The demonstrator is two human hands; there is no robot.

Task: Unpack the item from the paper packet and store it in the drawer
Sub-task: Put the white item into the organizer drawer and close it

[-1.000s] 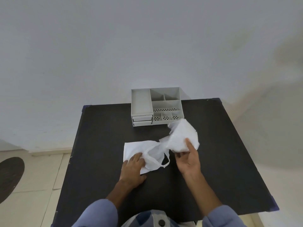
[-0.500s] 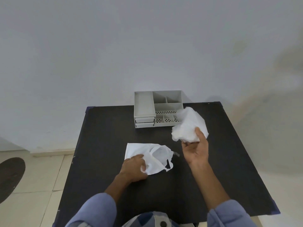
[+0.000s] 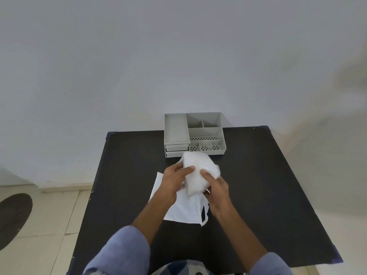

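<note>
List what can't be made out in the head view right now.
- What the white bundle contains: its wrapping and both hands, left hand and right hand, cover it.
- Inside the organizer's two drawers: fronts shut.
- Middle of the paper packet: behind the hands.

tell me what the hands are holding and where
Both hold the white bundle: left hand on its left side, right hand on its lower right.

A single wide-angle head camera is looking forward and steeply down from above the wearer's chest, taking in the whole black bench (image 3: 258,185) from close range. It is facing toward 12 o'clock, where the grey organizer (image 3: 194,133) is sitting against the wall (image 3: 178,56). Tiled floor (image 3: 49,225) is showing at 8 o'clock, sleeves (image 3: 123,253) at 6 o'clock.
</note>
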